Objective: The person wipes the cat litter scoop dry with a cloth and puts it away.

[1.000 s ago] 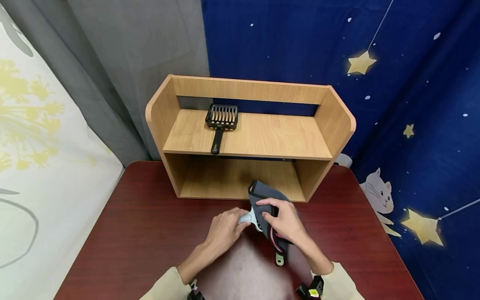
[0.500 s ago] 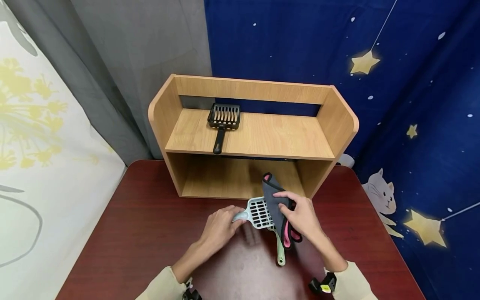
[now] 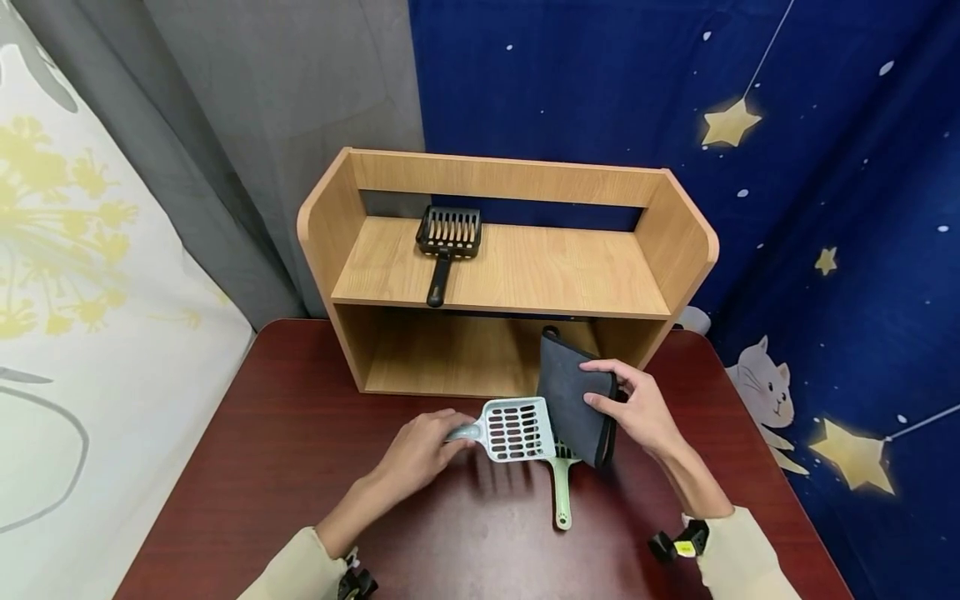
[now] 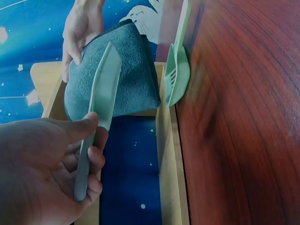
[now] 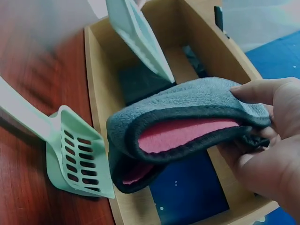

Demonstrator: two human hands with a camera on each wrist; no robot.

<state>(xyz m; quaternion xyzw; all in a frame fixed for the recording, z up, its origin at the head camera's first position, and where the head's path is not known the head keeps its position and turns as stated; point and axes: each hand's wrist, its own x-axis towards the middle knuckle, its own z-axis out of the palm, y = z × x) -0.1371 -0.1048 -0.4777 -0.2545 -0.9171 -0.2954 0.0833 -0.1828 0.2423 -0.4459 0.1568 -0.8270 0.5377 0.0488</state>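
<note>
The left hand (image 3: pixel 422 448) is gripping a pale blue scoop (image 3: pixel 516 429); the right hand (image 3: pixel 636 404) is pinching grey cloth (image 3: pixel 570 392) near the shelf's front edge (image 3: pixel 435 393). Tabletop (image 3: pixel 292 467) is stretching wide leftward.

Cream left sleeve (image 3: pixel 292 571), matching right sleeve (image 3: pixel 746 554), black left wrist camera (image 3: pixel 357 583), black right wrist camera (image 3: pixel 663 547) bearing a yellow label (image 3: pixel 685 548), bare left hand (image 3: pixel 420 447), bare right hand (image 3: pixel 643 410)

Yellow label (image 3: pixel 685 549) noted on the black device (image 3: pixel 663 547) at the person's right wrist, head view; any print on it too small to read. No legible text, brand or number in any view.
</note>
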